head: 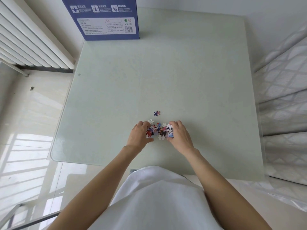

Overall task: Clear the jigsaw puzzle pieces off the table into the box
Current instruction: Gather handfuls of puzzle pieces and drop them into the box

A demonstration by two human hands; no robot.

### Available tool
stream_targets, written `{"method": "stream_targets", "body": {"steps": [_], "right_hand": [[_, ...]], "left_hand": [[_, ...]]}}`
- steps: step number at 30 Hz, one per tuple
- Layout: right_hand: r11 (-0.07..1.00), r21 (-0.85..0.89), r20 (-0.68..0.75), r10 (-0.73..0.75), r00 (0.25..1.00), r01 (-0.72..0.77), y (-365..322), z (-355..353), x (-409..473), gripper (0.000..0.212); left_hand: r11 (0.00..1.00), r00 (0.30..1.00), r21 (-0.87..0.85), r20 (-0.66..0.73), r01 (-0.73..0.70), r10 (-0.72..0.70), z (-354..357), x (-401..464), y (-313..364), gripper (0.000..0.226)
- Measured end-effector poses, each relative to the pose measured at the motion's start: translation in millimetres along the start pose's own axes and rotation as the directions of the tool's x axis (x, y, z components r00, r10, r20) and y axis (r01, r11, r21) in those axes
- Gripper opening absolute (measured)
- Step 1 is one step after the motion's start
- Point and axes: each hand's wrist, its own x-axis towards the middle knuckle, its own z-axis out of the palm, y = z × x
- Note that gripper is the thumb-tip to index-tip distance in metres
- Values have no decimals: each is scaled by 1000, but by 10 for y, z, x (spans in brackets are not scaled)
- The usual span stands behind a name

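Jigsaw puzzle pieces [159,131] lie heaped near the front edge of the surface [199,80], cupped between the left hand [140,134] and right hand [179,133], which press in from either side with fingers curled against the heap, not yet lifting it. To do this well, I would squeeze the heap tight, sweep in the stray piece [156,113] just beyond it, then carry everything to the blue box [106,19] at the far left corner.

White radiator [31,40] — quilted mattress [285,90]

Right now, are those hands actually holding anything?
Nothing lifted: left hand and right hand cup the pile from its two sides on the table. A firm grip cannot be told.
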Motion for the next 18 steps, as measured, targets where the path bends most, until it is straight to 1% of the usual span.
{"method": "stream_targets", "body": {"steps": [6,10,13,15,18], "right_hand": [[997,-59,119,-50,992,58,-1,-84,86,35],[992,-106,131,-57,990,71,11,-92,113,31],[993,-104,102,-39,994,50,-27,-41,113,30],[997,-73,68,-13,998,18,-86,-2,123,32],[1000,-21,57,-4,998,6,-210,54,143,45]], "left_hand": [[997,999,-66,28,46,-44,-17,38,22,48],[998,998,-40,56,41,-38,-36,69,16,46],[999,997,-17,58,44,-43,-32,78,19,45],[999,997,-21,53,49,-48,-15,73,50,46],[995,997,-75,37,69,-66,29,68,117,52]]}}
